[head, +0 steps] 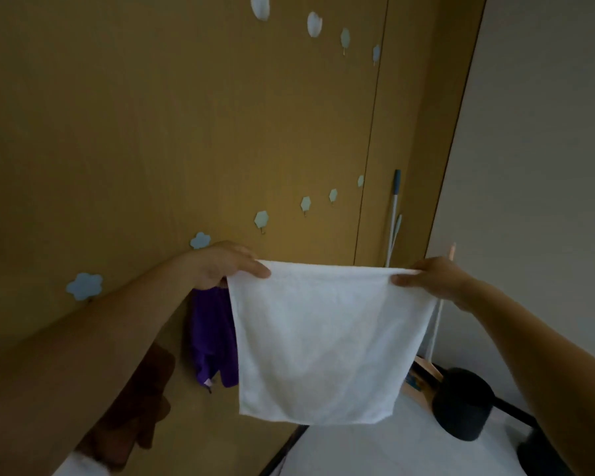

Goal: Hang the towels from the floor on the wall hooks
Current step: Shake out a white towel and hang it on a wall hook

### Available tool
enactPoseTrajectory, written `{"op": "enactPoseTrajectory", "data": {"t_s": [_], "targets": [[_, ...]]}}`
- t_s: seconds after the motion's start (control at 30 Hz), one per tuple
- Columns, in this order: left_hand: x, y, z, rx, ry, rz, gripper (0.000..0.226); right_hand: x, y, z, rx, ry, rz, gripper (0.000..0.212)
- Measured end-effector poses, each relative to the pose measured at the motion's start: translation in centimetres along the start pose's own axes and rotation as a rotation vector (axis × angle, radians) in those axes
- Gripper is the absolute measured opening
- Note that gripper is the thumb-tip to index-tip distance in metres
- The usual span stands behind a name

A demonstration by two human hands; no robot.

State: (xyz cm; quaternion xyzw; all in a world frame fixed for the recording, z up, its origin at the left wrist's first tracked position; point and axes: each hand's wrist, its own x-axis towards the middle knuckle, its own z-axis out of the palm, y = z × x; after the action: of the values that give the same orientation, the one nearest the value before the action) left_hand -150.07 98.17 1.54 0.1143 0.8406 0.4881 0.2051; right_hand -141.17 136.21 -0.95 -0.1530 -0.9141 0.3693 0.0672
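A white towel point(316, 345) is hanging spread out in the air in front of the brown wall point(152, 132), touching no hook. The left hand point(225, 266) is pinching its top left corner and the right hand point(430, 280) its top right corner, thumbs on the near side; the other fingers are hiding behind the cloth. Behind the left hand a purple towel point(212, 338) is hanging on the wall, its hook covered by that hand. A brown towel point(145, 389) is showing lower left, half hidden by the forearm. A six-sided hook point(261, 219) is sitting bare above. A dark round object point(461, 403) on the floor is too dim to identify.
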Motion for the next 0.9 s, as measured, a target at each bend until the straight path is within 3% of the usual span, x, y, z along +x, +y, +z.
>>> {"op": "enactPoseTrajectory", "data": {"t_s": [0.17, 0.27, 0.37, 0.47, 0.53, 0.6, 0.67, 0.7, 0.8, 0.87, 0.9], "targets": [[0.1, 2.9, -1.8, 0.164, 0.489, 0.124, 0.038, 4.6, -4.8, -1.1, 0.082, 0.082, -0.234, 0.029], [-0.9, 5.0, -3.1, 0.195, 0.702, 0.244, 0.024, 6.8, -8.2, -0.9, -0.010, 0.265, -0.480, 0.029], [-2.6, 7.0, -4.0, 0.041, 0.941, 0.367, 0.023, 8.1, -12.3, -0.2, 0.099, 0.397, -0.657, 0.029], [-4.3, 8.6, -5.5, -0.242, 1.100, 0.464, 0.012, 8.1, -17.2, 0.8, 0.555, 0.297, -0.677, 0.020], [-5.2, 9.5, -6.7, -0.269, 1.203, 0.502, 0.014, 8.0, -20.5, 1.6, 0.711, 0.187, -0.705, 0.017], [-6.4, 10.0, -7.9, -0.205, 1.335, 0.533, 0.015, 7.5, -23.6, 2.2, 0.763, -0.010, -0.836, 0.018], [-7.5, 10.2, -9.1, -0.144, 1.390, 0.535, 0.019, 7.2, -25.9, 2.6, 0.726, -0.227, -0.929, 0.003], [-8.2, 10.2, -9.9, -0.117, 1.393, 0.541, 0.023, 7.2, -27.2, 2.9, 0.660, -0.286, -0.975, 0.013], [-10.5, 10.6, -12.1, -0.040, 1.381, 0.544, 0.029, 6.7, -31.4, 4.2, 0.596, -0.317, -1.034, 0.041], [-12.1, 11.3, -13.5, -0.005, 1.350, 0.511, 0.025, 6.1, -34.3, 5.1, 0.738, -0.335, -1.038, 0.045], [-13.0, 11.7, -14.1, 0.049, 1.321, 0.485, 0.034, 5.9, -35.7, 5.6, 0.805, -0.345, -1.037, 0.040]]}}
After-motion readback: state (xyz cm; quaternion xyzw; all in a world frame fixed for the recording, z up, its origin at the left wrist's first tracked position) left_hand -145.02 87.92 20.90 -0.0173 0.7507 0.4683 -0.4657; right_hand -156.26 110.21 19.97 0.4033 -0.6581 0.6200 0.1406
